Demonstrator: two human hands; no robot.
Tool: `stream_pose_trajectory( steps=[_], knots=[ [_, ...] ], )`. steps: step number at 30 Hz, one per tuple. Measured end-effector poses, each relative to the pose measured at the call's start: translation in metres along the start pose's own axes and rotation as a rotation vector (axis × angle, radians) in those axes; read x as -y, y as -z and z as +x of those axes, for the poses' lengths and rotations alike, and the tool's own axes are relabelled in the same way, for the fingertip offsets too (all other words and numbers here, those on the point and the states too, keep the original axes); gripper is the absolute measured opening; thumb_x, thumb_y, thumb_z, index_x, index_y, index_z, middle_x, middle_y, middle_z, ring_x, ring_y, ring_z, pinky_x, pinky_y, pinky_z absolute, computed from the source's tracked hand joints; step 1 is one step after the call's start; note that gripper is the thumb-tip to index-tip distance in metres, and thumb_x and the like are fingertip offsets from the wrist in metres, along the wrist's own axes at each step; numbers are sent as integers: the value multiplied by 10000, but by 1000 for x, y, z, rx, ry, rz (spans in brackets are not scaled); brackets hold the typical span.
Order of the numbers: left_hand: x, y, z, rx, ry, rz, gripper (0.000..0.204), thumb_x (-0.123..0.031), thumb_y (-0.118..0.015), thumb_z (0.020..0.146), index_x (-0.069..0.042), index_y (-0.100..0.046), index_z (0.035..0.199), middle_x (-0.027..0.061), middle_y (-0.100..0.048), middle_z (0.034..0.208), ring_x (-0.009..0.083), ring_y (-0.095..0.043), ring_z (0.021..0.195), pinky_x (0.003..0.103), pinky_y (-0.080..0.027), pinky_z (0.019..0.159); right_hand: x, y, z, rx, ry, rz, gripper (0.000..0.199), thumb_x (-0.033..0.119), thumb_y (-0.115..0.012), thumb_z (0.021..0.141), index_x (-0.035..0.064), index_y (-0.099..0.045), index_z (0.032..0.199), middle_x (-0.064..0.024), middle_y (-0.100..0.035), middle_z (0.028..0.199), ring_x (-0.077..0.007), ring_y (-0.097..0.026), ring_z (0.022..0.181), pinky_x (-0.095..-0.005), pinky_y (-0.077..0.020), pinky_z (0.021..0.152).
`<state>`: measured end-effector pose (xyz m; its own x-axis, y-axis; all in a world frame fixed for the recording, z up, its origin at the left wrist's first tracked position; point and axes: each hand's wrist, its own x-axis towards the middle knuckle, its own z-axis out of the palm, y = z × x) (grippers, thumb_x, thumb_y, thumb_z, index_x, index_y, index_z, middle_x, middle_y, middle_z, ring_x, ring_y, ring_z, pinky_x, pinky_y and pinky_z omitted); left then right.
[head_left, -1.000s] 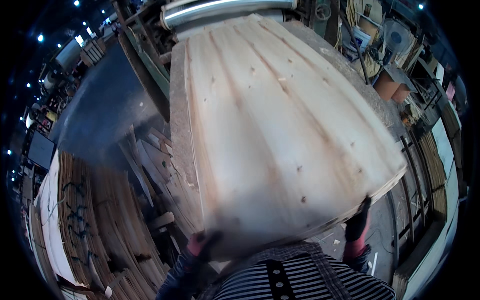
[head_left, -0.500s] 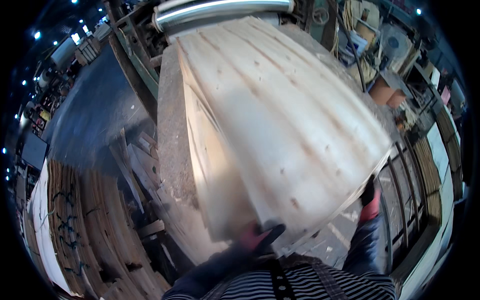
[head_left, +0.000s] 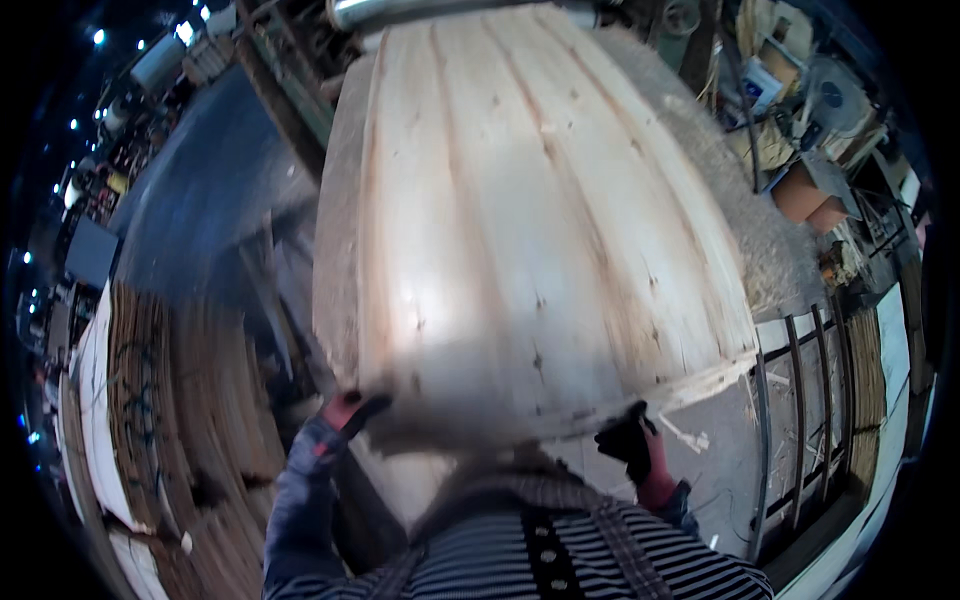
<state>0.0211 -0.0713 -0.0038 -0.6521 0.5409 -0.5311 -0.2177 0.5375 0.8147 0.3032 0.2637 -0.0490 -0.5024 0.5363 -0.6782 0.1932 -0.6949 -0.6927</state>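
Observation:
A stack of pale wood veneer sheets (head_left: 500,240) with brown streaks and small knots lies lengthwise in front of me. My left hand (head_left: 350,412), in a pink and dark glove, is closed at the sheet's near left corner, thumb along the top. The corner there is blurred. Close to the near edge, right of the middle, my right hand (head_left: 636,450) wears a similar glove. Its dark fingers look apart, the upper one by the edge of the stack, and no sheet shows between them.
A shiny metal roller (head_left: 400,10) spans the far end. Veneer stacks (head_left: 150,400) stand at the left. Metal rails (head_left: 800,400) run along the right, with more stacked sheets beyond. A cardboard box (head_left: 812,192) and a fan (head_left: 838,95) sit at the far right.
The top sheet has swung left and now covers the layers that showed at the left. My left hand has moved left to the corner; my right hand has moved left along the near edge.

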Motion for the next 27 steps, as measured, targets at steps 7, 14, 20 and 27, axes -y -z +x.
stream_pose_trajectory(
  steps=[7, 14, 20, 27],
  knots=[
    [12, -50, 17, -882, -487, 975, 593, -288, -603, 681, -72, -405, 1196, 183, -439, 1147, 345, -424, 1033, 421, -341, 876, 34, -6, -41, 49, 243, -296, 430, 348, -438, 865, -61, -554, 798, -131, -593, 639, -189, -589, 555, -262, -474, 547],
    [-6, -52, 9, -758, -380, 1205, 439, -274, -550, 679, -69, -494, 1064, 135, -453, 1088, 320, -433, 979, 412, -334, 863, 7, -46, -45, 385, 431, -446, 270, 117, -403, 864, -61, -492, 1046, -141, -602, 856, -191, -593, 788, -276, -454, 737],
    [-120, -31, -38, -470, -191, 933, 338, -255, -525, 743, -42, -558, 1003, 161, -557, 977, 294, -535, 911, 358, -411, 799, -6, -79, -53, 236, 1022, -1117, 554, 126, -620, 704, -32, -377, 1176, -209, -444, 1138, -303, -440, 1056, -377, -361, 878],
    [-56, 30, -34, -404, -1206, 555, 365, -58, -531, 694, 3, -533, 1054, 158, -541, 1052, 279, -518, 983, 337, -402, 851, 22, -82, -17, -276, 1603, -1371, 783, 268, -717, 590, 18, -325, 1220, -191, -305, 1283, -396, -265, 1179, -532, -187, 960]
  ],
)
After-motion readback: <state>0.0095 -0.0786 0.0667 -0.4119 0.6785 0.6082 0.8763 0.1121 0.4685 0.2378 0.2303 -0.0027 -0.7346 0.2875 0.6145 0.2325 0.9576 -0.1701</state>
